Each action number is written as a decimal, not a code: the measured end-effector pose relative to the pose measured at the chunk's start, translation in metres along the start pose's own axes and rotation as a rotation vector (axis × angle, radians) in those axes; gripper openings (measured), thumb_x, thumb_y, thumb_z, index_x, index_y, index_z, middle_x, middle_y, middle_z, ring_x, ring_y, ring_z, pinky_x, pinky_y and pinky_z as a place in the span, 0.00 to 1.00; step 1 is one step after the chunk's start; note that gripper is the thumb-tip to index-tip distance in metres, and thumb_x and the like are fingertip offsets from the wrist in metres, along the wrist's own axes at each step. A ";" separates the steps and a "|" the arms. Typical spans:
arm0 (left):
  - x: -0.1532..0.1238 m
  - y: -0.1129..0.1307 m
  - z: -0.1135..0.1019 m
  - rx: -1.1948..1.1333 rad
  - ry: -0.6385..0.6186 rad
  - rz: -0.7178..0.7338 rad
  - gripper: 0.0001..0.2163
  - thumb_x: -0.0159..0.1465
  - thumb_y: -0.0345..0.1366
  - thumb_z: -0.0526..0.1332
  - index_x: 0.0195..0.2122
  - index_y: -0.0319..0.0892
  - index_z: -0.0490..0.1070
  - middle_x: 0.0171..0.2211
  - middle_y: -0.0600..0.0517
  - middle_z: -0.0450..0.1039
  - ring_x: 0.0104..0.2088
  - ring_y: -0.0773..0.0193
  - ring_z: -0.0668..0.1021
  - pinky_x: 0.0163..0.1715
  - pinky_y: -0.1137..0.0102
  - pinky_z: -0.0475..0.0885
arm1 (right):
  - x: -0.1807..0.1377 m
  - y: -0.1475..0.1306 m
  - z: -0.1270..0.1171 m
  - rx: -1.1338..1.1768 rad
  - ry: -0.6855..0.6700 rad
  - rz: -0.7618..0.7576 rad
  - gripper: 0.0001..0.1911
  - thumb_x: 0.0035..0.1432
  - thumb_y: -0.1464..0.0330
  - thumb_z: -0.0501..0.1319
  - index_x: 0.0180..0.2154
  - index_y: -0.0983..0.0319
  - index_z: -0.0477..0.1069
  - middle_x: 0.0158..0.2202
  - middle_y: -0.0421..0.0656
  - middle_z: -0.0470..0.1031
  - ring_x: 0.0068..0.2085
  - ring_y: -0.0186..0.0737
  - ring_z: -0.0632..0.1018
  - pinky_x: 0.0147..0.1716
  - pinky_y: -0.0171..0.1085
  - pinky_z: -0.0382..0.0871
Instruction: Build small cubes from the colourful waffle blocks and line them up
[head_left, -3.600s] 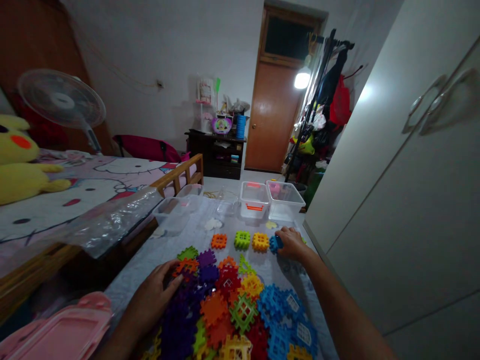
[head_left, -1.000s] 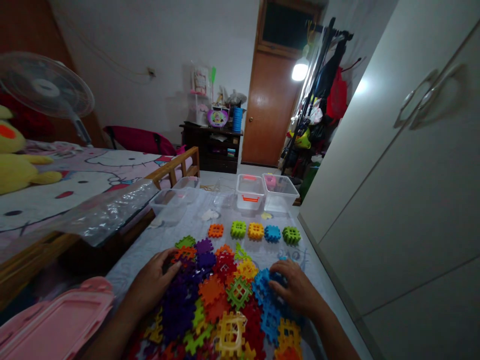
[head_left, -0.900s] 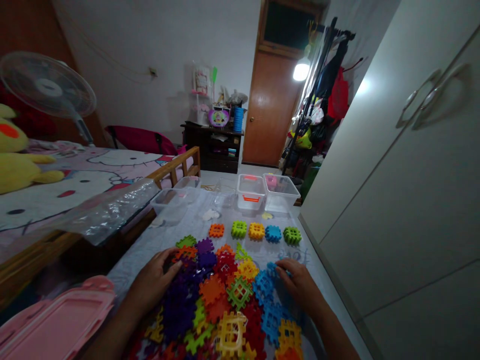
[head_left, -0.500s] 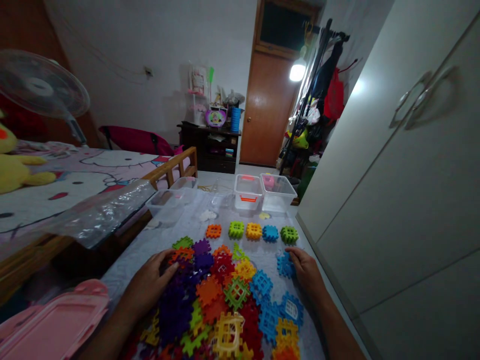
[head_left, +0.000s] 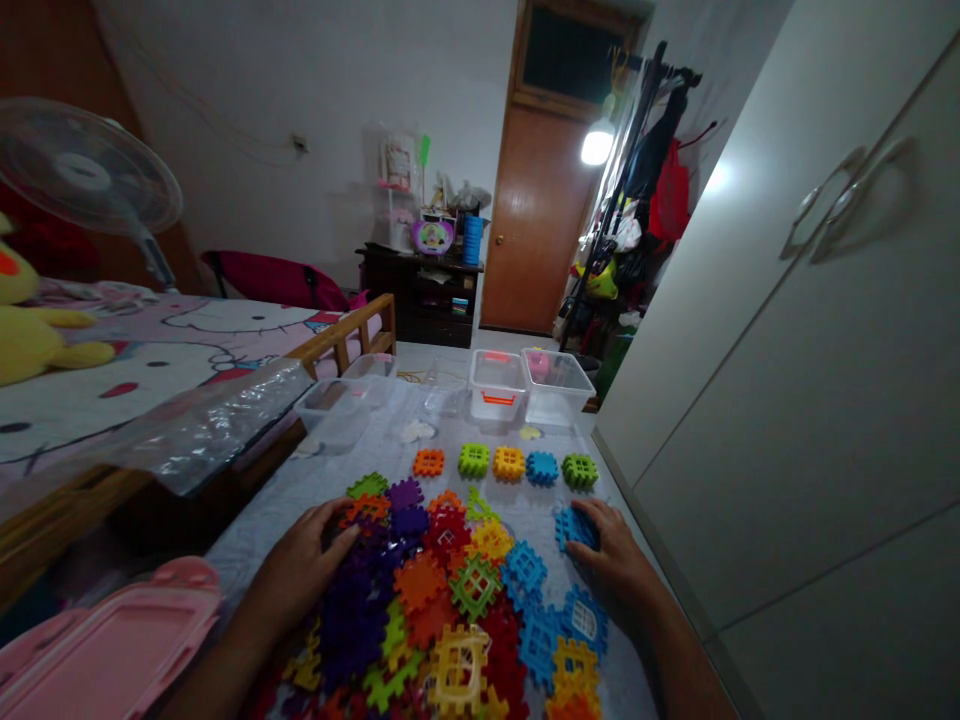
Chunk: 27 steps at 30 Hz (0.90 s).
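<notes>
A heap of colourful interlocking plastic tiles (head_left: 450,600) lies on the grey cloth in front of me. My left hand (head_left: 304,570) rests flat on the heap's left side, fingers stretched over purple and orange tiles. My right hand (head_left: 615,555) sits at the heap's right edge with its fingers closed on a blue tile (head_left: 574,525). Beyond the heap stands a row of single tiles: orange (head_left: 428,462), green (head_left: 473,460), yellow (head_left: 508,463), blue (head_left: 541,467) and green (head_left: 580,471).
Clear plastic boxes (head_left: 559,385) stand behind the row, with more clear tubs (head_left: 334,412) to the left. A pink lid (head_left: 112,655) lies at the lower left. A bed (head_left: 150,370) runs along the left. White wardrobe doors (head_left: 787,380) fill the right.
A fifth tile, green, has joined the far row. My right hand came back to the heap, took hold of a blue tile and carried it out to the heap's right edge. My left hand stayed put.
</notes>
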<state>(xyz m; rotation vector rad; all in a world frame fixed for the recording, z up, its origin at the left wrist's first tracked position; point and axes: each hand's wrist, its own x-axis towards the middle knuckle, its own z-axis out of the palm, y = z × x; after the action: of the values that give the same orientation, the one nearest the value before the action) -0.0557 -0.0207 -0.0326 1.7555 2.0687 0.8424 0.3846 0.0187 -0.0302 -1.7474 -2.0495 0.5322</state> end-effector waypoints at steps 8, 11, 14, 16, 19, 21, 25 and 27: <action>0.001 -0.001 0.002 -0.026 0.007 -0.008 0.23 0.59 0.51 0.54 0.49 0.42 0.72 0.48 0.46 0.77 0.48 0.55 0.78 0.52 0.63 0.71 | -0.002 -0.015 -0.006 -0.022 0.001 -0.010 0.28 0.48 0.62 0.63 0.52 0.61 0.70 0.54 0.49 0.68 0.57 0.52 0.66 0.59 0.46 0.57; 0.001 -0.001 0.001 -0.013 -0.004 -0.008 0.23 0.59 0.50 0.54 0.49 0.42 0.72 0.48 0.45 0.76 0.48 0.55 0.78 0.52 0.63 0.71 | -0.005 -0.021 -0.006 -0.061 -0.055 0.011 0.29 0.46 0.63 0.64 0.52 0.60 0.70 0.55 0.50 0.68 0.58 0.53 0.66 0.59 0.47 0.57; 0.001 -0.001 0.001 -0.016 -0.010 -0.006 0.23 0.60 0.51 0.54 0.49 0.42 0.71 0.48 0.45 0.76 0.48 0.55 0.78 0.52 0.63 0.71 | -0.005 -0.022 -0.006 -0.078 -0.092 0.031 0.31 0.47 0.63 0.63 0.55 0.60 0.68 0.57 0.50 0.66 0.60 0.53 0.64 0.60 0.47 0.55; 0.001 0.000 0.000 -0.020 -0.014 -0.002 0.23 0.59 0.51 0.53 0.49 0.42 0.71 0.48 0.45 0.76 0.48 0.55 0.78 0.51 0.63 0.72 | -0.004 -0.020 -0.006 -0.076 -0.093 0.036 0.33 0.47 0.63 0.63 0.57 0.60 0.66 0.58 0.50 0.65 0.61 0.53 0.63 0.61 0.47 0.54; 0.001 0.000 0.000 -0.019 -0.003 -0.002 0.23 0.59 0.50 0.54 0.49 0.41 0.72 0.48 0.45 0.77 0.47 0.54 0.79 0.51 0.62 0.72 | -0.002 -0.017 -0.006 -0.078 -0.093 0.030 0.34 0.47 0.63 0.63 0.57 0.61 0.66 0.59 0.50 0.64 0.61 0.52 0.63 0.61 0.45 0.54; 0.001 0.001 0.000 -0.022 0.007 -0.009 0.23 0.59 0.50 0.54 0.48 0.41 0.72 0.48 0.45 0.77 0.48 0.54 0.78 0.51 0.62 0.72 | 0.000 -0.016 -0.006 -0.103 -0.104 0.017 0.32 0.46 0.63 0.64 0.55 0.61 0.68 0.58 0.49 0.65 0.60 0.51 0.64 0.60 0.43 0.55; 0.000 0.001 0.000 -0.042 0.005 -0.010 0.22 0.59 0.50 0.54 0.48 0.42 0.72 0.48 0.46 0.77 0.48 0.54 0.78 0.52 0.63 0.72 | 0.003 -0.022 -0.009 -0.209 -0.123 -0.021 0.29 0.45 0.65 0.64 0.52 0.61 0.70 0.55 0.50 0.68 0.57 0.51 0.67 0.58 0.43 0.57; 0.000 0.000 0.000 -0.052 0.004 -0.004 0.22 0.59 0.49 0.54 0.48 0.42 0.72 0.48 0.46 0.76 0.49 0.54 0.78 0.52 0.63 0.71 | 0.006 -0.029 -0.014 -0.265 -0.126 -0.068 0.26 0.44 0.67 0.64 0.49 0.62 0.71 0.51 0.50 0.70 0.54 0.52 0.68 0.56 0.44 0.58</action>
<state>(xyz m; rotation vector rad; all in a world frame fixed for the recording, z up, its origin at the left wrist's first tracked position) -0.0559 -0.0204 -0.0331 1.7237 2.0328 0.8914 0.3662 0.0207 -0.0029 -1.8209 -2.3501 0.3724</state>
